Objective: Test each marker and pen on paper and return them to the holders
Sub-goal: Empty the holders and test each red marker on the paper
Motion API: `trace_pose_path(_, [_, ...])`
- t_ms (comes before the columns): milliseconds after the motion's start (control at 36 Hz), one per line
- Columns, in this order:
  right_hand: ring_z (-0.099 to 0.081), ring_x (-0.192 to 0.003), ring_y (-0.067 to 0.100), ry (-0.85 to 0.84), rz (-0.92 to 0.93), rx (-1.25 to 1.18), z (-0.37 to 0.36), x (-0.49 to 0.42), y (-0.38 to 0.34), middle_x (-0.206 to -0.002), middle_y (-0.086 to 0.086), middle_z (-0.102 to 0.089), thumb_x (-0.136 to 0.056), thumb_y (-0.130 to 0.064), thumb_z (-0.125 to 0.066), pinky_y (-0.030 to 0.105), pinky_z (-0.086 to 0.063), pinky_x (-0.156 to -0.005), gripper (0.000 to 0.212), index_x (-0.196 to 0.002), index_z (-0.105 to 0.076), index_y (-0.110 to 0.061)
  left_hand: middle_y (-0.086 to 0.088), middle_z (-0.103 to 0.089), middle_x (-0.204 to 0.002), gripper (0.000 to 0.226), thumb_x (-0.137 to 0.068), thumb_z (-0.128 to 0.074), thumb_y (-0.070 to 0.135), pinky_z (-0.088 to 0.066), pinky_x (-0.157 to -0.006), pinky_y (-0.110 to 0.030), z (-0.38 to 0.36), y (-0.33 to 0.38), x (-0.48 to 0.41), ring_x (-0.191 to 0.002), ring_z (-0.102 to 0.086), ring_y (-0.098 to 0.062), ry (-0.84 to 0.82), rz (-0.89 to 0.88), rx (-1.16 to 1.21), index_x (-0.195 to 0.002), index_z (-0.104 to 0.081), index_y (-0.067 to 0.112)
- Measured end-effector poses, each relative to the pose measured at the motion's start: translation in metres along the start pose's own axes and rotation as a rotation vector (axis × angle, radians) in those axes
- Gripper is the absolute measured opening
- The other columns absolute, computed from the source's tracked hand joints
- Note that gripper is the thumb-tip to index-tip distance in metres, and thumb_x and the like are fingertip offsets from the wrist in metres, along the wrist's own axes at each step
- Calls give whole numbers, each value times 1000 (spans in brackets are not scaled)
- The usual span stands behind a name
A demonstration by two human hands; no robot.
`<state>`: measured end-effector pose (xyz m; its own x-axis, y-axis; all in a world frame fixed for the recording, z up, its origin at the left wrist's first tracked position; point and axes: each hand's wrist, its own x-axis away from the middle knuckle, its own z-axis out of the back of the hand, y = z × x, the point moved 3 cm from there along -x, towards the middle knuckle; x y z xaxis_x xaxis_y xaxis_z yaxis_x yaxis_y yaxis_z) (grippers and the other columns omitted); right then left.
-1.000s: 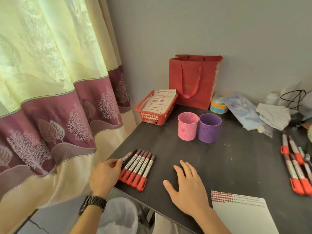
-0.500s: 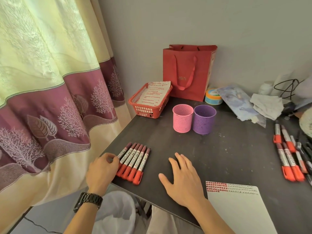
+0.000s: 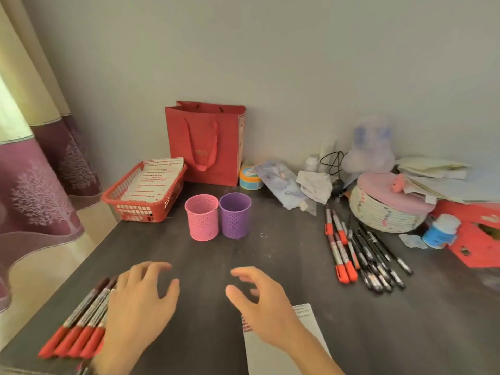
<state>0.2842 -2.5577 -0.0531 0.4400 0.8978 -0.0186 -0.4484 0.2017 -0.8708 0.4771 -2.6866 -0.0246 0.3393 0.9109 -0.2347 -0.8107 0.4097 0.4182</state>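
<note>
Dark tabletop (image 3: 270,253) bears red markers (image 3: 81,320) just beside left grip (image 3: 140,307).

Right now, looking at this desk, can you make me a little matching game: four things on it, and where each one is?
Things:
1. pink holder
2. red basket
3. red bag
4. left row of markers

Places:
A. upright by the wall, behind the holders
B. partly hidden by the left hand
C. right beside the purple holder
D. holding printed sheets

Pairs: 1-C, 2-D, 3-A, 4-B.
</note>
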Motion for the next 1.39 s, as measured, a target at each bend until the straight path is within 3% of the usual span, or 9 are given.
trace_pose_path(111, [-50,-123,-10,182,-83,94,68,26,37,-125,-34,-58,-91,-56,-61,19,-41,-106,32,-122,-58,-49,14,-53,-129,32,-91,-60,46,-42,-100,-33,-38,77,-3,-125,-46,-16,-122,-268,57,-121,-59,37])
trace_pose_path(194, [-51,-119,-6,293,-171,275,108,46,66,-121,-33,-56,-93,-48,-65,8,-37,-92,25,-115,-55,-53,18,-47,-133,35,-95,-49,50,-39,-103,-27,-72,137,-5,-127,-42,-7,-259,-451,80,-128,-51,40])
trace_pose_path(306, [-42,-136,6,344,-300,618,139,71,101,-138,-19,-53,-95,-49,-60,18,-33,-108,40,-134,-56,-37,8,-46,-137,39,-97,-45,48,-42,-103,-35,-116,210,-1,-128,-42,-17,-476,-603,95,-135,-45,38])
trace_pose_path(417, [-46,-140,13,369,-322,695,146,85,121,-149,-12,-51,-93,-48,-65,30,-36,-115,46,-136,-63,-31,-3,-47,-135,42,-100,-40,47,-43,-98,-45,-149,259,8,-125,-46,-27,-555,-686,18,-141,-37,41])
trace_pose_path(639, [-32,-145,1,372,-328,694,147,79,129,-155,-23,-36,-96,-62,-46,23,-25,-119,50,-143,-47,-45,-8,-52,-125,40,-99,-35,49,-46,-85,-46,-174,282,14,-115,-47,-34,-442,-638,-102,-134,-44,32])
trace_pose_path(750, [-39,-142,6,387,-310,658,146,83,131,-152,-19,-44,-94,-57,-55,30,-31,-117,47,-138,-55,-40,-6,-55,-121,36,-100,-34,48,-49,-81,-43,-174,280,10,-112,-51,-32,-414,-650,-94,-132,-45,36])
trace_pose_path(1000, [-32,-144,2,371,-306,667,146,86,131,-155,-23,-36,-97,-61,-45,26,-25,-118,49,-143,-48,-43,-2,-52,-115,39,-94,-38,66,-47,-81,-40,-171,272,8,-108,-50,-27,-422,-679,-159,-114,-52,36])
trace_pose_path(1194, [-29,-146,1,390,-291,673,146,89,123,-156,-26,-32,-98,-62,-42,25,-23,-119,48,-144,-45,-45,-3,-55,-112,18,-96,-42,34,-38,-73,-36,-159,252,-4,-103,-59,-30,-481,-572,-139,-110,-52,31])
trace_pose_path(1389, [-32,-145,2,413,-297,656,147,88,114,-156,-26,-32,-97,-61,-45,25,-29,-118,45,-141,-44,-48,5,-55,-113,29,-102,-31,36,-49,-87,-38,-126,198,-32,-100,-58,-20,-556,-441,15,-116,-56,40])
